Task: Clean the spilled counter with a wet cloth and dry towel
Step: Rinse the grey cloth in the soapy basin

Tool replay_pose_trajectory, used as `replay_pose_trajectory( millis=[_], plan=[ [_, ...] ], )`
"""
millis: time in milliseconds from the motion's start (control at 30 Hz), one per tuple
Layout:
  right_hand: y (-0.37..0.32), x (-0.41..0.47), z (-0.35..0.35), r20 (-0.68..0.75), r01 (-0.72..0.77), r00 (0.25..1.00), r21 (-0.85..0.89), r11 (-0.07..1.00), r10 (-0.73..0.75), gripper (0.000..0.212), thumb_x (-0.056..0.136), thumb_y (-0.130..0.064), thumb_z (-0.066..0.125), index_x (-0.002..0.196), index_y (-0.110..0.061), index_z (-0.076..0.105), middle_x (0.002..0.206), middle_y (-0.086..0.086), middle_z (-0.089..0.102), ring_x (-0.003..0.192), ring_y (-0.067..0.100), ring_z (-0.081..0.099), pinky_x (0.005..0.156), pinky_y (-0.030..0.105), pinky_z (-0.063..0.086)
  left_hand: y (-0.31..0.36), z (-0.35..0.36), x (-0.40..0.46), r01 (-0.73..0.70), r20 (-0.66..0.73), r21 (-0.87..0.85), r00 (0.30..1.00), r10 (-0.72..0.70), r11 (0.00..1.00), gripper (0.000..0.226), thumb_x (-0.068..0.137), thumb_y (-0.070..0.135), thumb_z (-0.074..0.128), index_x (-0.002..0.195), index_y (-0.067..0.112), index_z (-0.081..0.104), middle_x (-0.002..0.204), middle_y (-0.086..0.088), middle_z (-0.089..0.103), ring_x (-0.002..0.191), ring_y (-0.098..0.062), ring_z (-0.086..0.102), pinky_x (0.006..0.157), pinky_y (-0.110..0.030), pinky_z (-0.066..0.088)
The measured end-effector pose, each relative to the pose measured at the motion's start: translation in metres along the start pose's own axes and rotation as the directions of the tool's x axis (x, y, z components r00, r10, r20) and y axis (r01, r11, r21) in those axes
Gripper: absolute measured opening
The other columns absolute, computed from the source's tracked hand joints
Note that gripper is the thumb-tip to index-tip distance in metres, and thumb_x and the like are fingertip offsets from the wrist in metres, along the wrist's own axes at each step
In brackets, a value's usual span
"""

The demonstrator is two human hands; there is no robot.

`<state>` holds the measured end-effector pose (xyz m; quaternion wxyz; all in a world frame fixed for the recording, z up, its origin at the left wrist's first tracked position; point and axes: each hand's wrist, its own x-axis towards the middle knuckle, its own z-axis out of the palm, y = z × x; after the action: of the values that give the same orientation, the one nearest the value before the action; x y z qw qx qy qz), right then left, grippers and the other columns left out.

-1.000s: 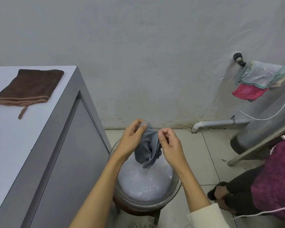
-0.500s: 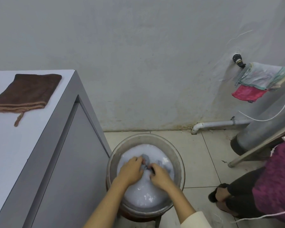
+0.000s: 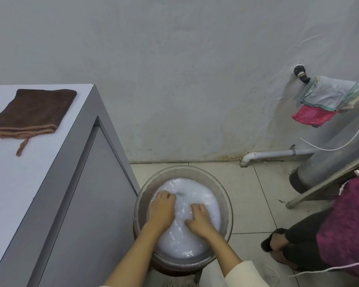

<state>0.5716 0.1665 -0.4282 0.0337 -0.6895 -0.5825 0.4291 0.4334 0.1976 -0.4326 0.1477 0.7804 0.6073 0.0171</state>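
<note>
A round metal basin [image 3: 175,170] of cloudy soapy water [image 3: 184,243] stands low on the floor beside the counter. Both my hands are plunged into it with curled fingers. My left hand [image 3: 161,211] is at the water's left side and my right hand [image 3: 199,218] near the middle. The grey cloth [image 3: 181,194] is almost wholly under the milky water; only a small dark patch shows by my left fingertips. A folded brown towel [image 3: 31,108] lies on the grey counter [image 3: 19,193] at far left.
A seated person in a magenta top [image 3: 344,224] is at right, a foot [image 3: 275,242] on the tiled floor. Rags [image 3: 330,100] hang from a wall tap above a metal cylinder [image 3: 327,162]. A white pipe [image 3: 278,154] runs along the wall base.
A second ago I held the grey cloth up above the basin with both hands. It went down into the water, and my hands have since spread slightly apart with it submerged.
</note>
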Motion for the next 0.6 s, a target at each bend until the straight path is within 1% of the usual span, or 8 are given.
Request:
replay_pose_trajectory(
  millis=[67, 133, 267, 333, 400, 467, 533, 600],
  plan=[
    [0.001, -0.001, 0.002, -0.004, -0.055, 0.998, -0.043, 0.998, 0.055, 0.049, 0.093, -0.029, 0.049, 0.136, -0.012, 0.033, 0.15, 0.014, 0.016, 0.137, 0.029, 0.022, 0.111, 0.034, 0.025, -0.002, -0.008, 0.006, -0.006, -0.025, -0.109, 1.0, 0.003, 0.994, 0.021, 0.09, 0.016, 0.048, 0.109, 0.015, 0.056, 0.117, -0.002, 0.054, 0.115, -0.02, 0.046, 0.088, -0.026, 0.039],
    [0.005, -0.001, 0.005, 0.011, -0.101, 0.995, -0.071, 0.992, 0.102, 0.049, 0.092, -0.032, 0.049, 0.135, -0.012, 0.036, 0.151, 0.015, 0.015, 0.139, 0.031, 0.019, 0.111, 0.035, 0.024, -0.002, -0.018, 0.01, 0.009, -0.056, -0.314, 0.998, -0.028, 0.949, 0.008, 0.085, 0.02, 0.058, 0.092, 0.017, 0.062, 0.104, 0.0, 0.062, 0.102, -0.02, 0.055, 0.085, -0.027, 0.043],
    [0.006, -0.003, 0.008, -0.025, -0.105, 0.994, -0.103, 0.989, 0.103, 0.035, 0.093, -0.032, 0.049, 0.122, -0.012, 0.05, 0.129, 0.009, 0.049, 0.118, 0.025, 0.048, 0.099, 0.034, 0.042, 0.007, -0.035, 0.007, 0.016, -0.061, -0.595, 0.996, -0.065, 0.803, 0.004, 0.083, 0.015, 0.065, 0.082, 0.019, 0.064, 0.091, 0.002, 0.068, 0.087, -0.014, 0.061, 0.081, -0.028, 0.05],
    [0.003, -0.005, 0.004, -0.083, -0.108, 0.991, 0.003, 0.994, 0.108, 0.024, 0.094, -0.024, 0.046, 0.11, -0.011, 0.058, 0.111, 0.009, 0.061, 0.103, 0.024, 0.057, 0.087, 0.032, 0.048, 0.011, -0.039, 0.005, -0.008, -0.114, -0.653, 0.99, -0.088, 0.758, 0.005, 0.084, 0.014, 0.064, 0.082, 0.018, 0.064, 0.084, 0.005, 0.066, 0.081, -0.009, 0.06, 0.074, -0.019, 0.047],
    [-0.003, -0.006, -0.005, -0.178, -0.065, 0.98, 0.141, 0.988, 0.09, 0.016, 0.092, -0.017, 0.046, 0.088, -0.013, 0.061, 0.091, 0.008, 0.061, 0.082, 0.02, 0.057, 0.069, 0.025, 0.045, 0.013, -0.046, 0.005, -0.004, -0.145, -0.708, 0.98, -0.139, 0.706, 0.006, 0.087, 0.014, 0.063, 0.083, 0.019, 0.062, 0.076, 0.008, 0.061, 0.07, -0.003, 0.055, 0.063, -0.008, 0.04],
    [-0.006, -0.006, -0.018, -0.304, 0.039, 0.952, 0.237, 0.971, 0.036, 0.029, 0.089, -0.012, 0.051, 0.061, -0.018, 0.044, 0.071, 0.005, 0.049, 0.061, 0.015, 0.044, 0.052, 0.021, 0.033, 0.016, -0.057, 0.006, -0.011, -0.18, -0.735, 0.967, -0.179, 0.678, 0.005, 0.089, 0.014, 0.061, 0.086, 0.017, 0.062, 0.071, 0.009, 0.056, 0.064, -0.001, 0.049, 0.057, -0.007, 0.039],
    [-0.012, -0.01, -0.034, -0.363, 0.123, 0.931, 0.378, 0.917, 0.025, 0.041, 0.085, -0.006, 0.055, 0.058, -0.019, 0.026, 0.058, 0.0, 0.032, 0.053, 0.013, 0.031, 0.048, 0.023, 0.023, 0.017, -0.069, 0.008, -0.063, -0.236, -0.74, 0.957, -0.17, 0.67, 0.004, 0.09, 0.014, 0.06, 0.087, 0.018, 0.061, 0.072, 0.008, 0.057, 0.064, -0.001, 0.049, 0.057, -0.008, 0.038],
    [-0.018, -0.016, -0.048, -0.354, 0.194, 0.935, 0.549, 0.813, 0.015, 0.042, 0.083, -0.001, 0.056, 0.061, -0.02, 0.027, 0.054, -0.003, 0.027, 0.051, 0.012, 0.028, 0.048, 0.024, 0.023, 0.018, -0.082, 0.009, -0.107, -0.241, -0.759, 0.962, -0.125, 0.642, 0.005, 0.09, 0.015, 0.059, 0.088, 0.019, 0.061, 0.077, 0.005, 0.06, 0.07, -0.003, 0.051, 0.063, -0.012, 0.04]
  ],
)
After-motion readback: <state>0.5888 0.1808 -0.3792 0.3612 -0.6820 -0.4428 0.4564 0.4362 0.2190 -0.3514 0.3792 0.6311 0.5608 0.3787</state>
